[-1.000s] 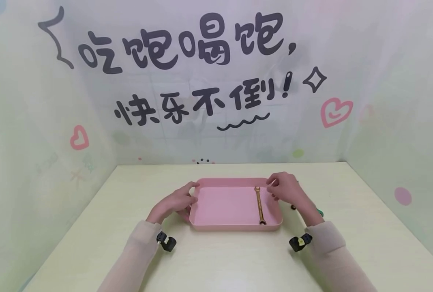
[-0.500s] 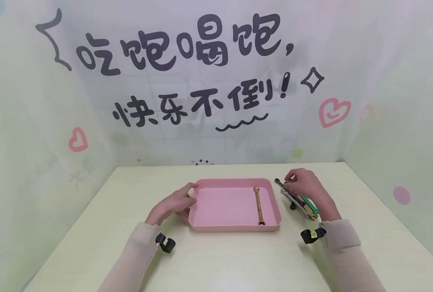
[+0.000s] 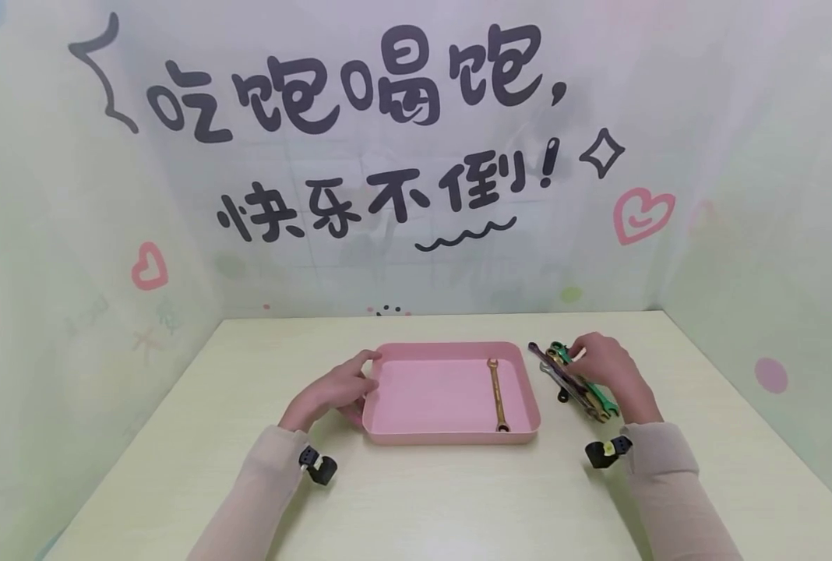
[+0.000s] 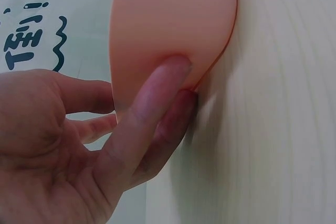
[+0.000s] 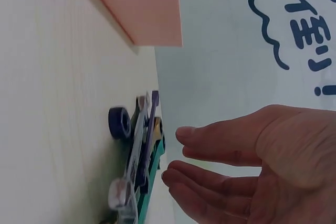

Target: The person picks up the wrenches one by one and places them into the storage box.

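A pink tray [image 3: 451,438] sits mid-table with a gold-coloured wrench [image 3: 498,396] lying along its right side. At the tray's left end, my left hand [image 3: 332,392] grips the wall; the left wrist view has fingers on the outer wall and others passing behind the rim. To the right of the tray lies a bunch of overlapping wrenches [image 3: 579,383], silver, purple, gold and green. Over them hovers my right hand [image 3: 608,365]. In the right wrist view its fingers are loosely bent, thumb apart from them, with nothing between, close to the wrenches.
A small dark ring-shaped end [image 5: 119,123] sticks out on the tray side of the bunch. Behind the pale table [image 3: 416,506] rises a printed wall [image 3: 402,273]. Light side walls flank the table left and right.
My right hand has gone from over the tray's right rim to the wrenches on the right, then slightly further right, uncovering more of them. The left hand stays at the tray.
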`<state>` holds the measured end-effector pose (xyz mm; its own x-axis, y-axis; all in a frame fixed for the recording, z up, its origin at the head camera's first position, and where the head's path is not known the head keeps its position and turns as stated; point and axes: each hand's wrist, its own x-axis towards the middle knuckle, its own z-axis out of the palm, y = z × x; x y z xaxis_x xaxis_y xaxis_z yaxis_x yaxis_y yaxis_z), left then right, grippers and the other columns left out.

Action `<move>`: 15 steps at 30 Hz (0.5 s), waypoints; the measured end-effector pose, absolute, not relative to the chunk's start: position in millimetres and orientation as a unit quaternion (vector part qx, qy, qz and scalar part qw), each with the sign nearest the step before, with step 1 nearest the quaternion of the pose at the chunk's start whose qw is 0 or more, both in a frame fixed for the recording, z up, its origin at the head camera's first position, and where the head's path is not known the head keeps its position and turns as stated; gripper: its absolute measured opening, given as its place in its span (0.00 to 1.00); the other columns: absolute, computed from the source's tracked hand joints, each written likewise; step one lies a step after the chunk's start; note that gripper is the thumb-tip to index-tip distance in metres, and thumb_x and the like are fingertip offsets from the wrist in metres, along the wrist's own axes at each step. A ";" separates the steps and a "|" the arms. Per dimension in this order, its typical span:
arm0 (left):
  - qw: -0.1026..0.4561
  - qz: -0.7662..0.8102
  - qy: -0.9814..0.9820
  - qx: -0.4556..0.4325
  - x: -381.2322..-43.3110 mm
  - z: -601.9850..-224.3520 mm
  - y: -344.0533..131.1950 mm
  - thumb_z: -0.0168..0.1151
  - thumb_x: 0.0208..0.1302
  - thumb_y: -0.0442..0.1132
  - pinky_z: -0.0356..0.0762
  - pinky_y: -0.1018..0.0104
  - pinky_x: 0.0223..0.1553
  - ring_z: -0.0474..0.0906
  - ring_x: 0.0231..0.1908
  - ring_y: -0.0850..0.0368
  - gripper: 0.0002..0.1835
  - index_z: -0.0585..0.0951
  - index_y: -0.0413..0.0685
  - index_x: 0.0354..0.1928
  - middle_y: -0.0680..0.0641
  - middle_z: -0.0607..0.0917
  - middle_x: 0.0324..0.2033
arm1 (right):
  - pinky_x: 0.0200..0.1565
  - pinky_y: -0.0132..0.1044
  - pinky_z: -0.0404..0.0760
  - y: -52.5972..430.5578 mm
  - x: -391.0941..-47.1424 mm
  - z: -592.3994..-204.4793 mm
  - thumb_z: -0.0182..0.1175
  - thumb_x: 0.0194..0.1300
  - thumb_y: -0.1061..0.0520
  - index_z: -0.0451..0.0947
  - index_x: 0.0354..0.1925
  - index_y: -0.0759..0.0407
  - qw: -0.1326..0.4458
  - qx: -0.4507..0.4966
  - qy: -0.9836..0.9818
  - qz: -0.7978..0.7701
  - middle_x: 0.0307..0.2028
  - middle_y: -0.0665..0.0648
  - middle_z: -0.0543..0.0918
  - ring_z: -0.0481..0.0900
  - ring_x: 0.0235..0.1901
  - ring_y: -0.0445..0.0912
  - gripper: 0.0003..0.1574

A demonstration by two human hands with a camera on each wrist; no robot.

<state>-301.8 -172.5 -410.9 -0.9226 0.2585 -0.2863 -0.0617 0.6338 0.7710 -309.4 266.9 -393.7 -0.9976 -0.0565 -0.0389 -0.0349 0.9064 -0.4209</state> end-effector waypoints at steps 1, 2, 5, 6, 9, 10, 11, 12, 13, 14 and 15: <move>0.188 0.422 0.885 0.057 -301.7 -410.6 -172.1 0.51 0.78 0.38 0.88 0.61 0.29 0.85 0.34 0.49 0.33 0.57 0.53 0.80 0.37 0.81 0.46 | 0.40 0.52 0.84 268.9 -309.6 -394.4 0.69 0.62 0.56 0.83 0.47 0.70 0.027 -0.022 0.977 -0.212 0.46 0.69 0.85 0.82 0.38 0.56 0.20; 0.187 0.422 0.885 0.055 -301.9 -410.0 -171.9 0.51 0.78 0.38 0.88 0.61 0.29 0.85 0.34 0.49 0.33 0.57 0.53 0.80 0.37 0.81 0.46 | 0.40 0.51 0.84 270.8 -309.8 -395.0 0.69 0.62 0.56 0.83 0.46 0.70 0.031 -0.020 0.977 -0.211 0.45 0.69 0.86 0.82 0.38 0.56 0.20; 0.185 0.419 0.887 0.056 -302.4 -410.2 -171.6 0.51 0.78 0.38 0.88 0.61 0.29 0.85 0.34 0.49 0.33 0.57 0.53 0.80 0.37 0.81 0.46 | 0.37 0.46 0.82 275.2 -311.1 -397.2 0.70 0.62 0.56 0.84 0.43 0.68 0.050 -0.012 0.977 -0.208 0.40 0.65 0.86 0.81 0.35 0.53 0.16; 0.185 0.420 0.887 0.057 -302.5 -410.4 -171.6 0.51 0.78 0.38 0.89 0.60 0.29 0.85 0.34 0.49 0.33 0.57 0.53 0.80 0.37 0.82 0.47 | 0.35 0.44 0.81 276.5 -311.8 -398.2 0.70 0.63 0.56 0.84 0.42 0.67 0.058 -0.010 0.976 -0.207 0.38 0.64 0.86 0.81 0.34 0.52 0.15; 0.186 0.423 0.885 0.059 -302.6 -411.4 -172.2 0.51 0.78 0.38 0.89 0.59 0.29 0.85 0.35 0.49 0.32 0.57 0.53 0.80 0.37 0.81 0.47 | 0.34 0.41 0.79 279.0 -312.9 -401.2 0.70 0.63 0.55 0.84 0.40 0.65 0.079 -0.005 0.975 -0.209 0.36 0.61 0.86 0.80 0.33 0.49 0.14; 0.187 0.425 0.884 0.059 -302.5 -411.6 -172.6 0.51 0.78 0.38 0.89 0.59 0.29 0.85 0.35 0.49 0.32 0.57 0.53 0.80 0.37 0.81 0.47 | 0.35 0.40 0.79 279.4 -313.3 -402.2 0.70 0.63 0.56 0.84 0.40 0.65 0.084 -0.003 0.974 -0.211 0.35 0.61 0.86 0.80 0.33 0.49 0.13; 0.187 0.427 0.883 0.060 -302.3 -411.7 -172.8 0.51 0.78 0.37 0.89 0.59 0.29 0.85 0.35 0.49 0.32 0.57 0.53 0.80 0.36 0.81 0.47 | 0.34 0.40 0.79 279.5 -313.5 -403.1 0.70 0.63 0.56 0.84 0.40 0.65 0.087 -0.004 0.973 -0.213 0.35 0.61 0.86 0.80 0.33 0.49 0.13; 0.188 0.428 0.882 0.060 -302.2 -411.8 -172.9 0.51 0.78 0.37 0.89 0.59 0.29 0.85 0.35 0.49 0.32 0.57 0.53 0.80 0.36 0.81 0.47 | 0.34 0.39 0.79 279.5 -313.7 -403.8 0.70 0.63 0.56 0.84 0.40 0.65 0.089 -0.004 0.972 -0.215 0.35 0.61 0.86 0.80 0.33 0.49 0.13; 0.188 0.428 0.882 0.061 -302.1 -411.9 -173.0 0.51 0.78 0.37 0.89 0.59 0.29 0.85 0.35 0.49 0.32 0.57 0.53 0.80 0.36 0.81 0.47 | 0.34 0.39 0.79 279.0 -314.0 -404.5 0.70 0.63 0.57 0.84 0.40 0.66 0.091 -0.005 0.972 -0.218 0.35 0.61 0.86 0.80 0.33 0.49 0.12; 0.188 0.429 0.882 0.062 -302.2 -411.9 -173.1 0.51 0.77 0.37 0.89 0.59 0.28 0.85 0.35 0.49 0.32 0.57 0.53 0.80 0.36 0.81 0.47 | 0.34 0.39 0.79 278.7 -314.5 -405.0 0.70 0.63 0.57 0.84 0.40 0.66 0.091 -0.005 0.971 -0.221 0.35 0.61 0.86 0.80 0.33 0.49 0.12; 0.188 0.429 0.881 0.062 -302.3 -411.9 -173.1 0.51 0.77 0.37 0.89 0.59 0.28 0.85 0.34 0.49 0.32 0.57 0.52 0.80 0.36 0.81 0.47 | 0.34 0.38 0.79 278.0 -314.8 -405.3 0.70 0.64 0.58 0.85 0.40 0.66 0.091 -0.005 0.971 -0.223 0.35 0.61 0.85 0.80 0.33 0.49 0.11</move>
<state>-302.3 -173.1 -411.9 -0.9218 0.2708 -0.2773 -0.0512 0.6240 0.7798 -314.8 278.0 -405.3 -0.9835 -0.0506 -0.1739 0.0302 0.9009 -0.4331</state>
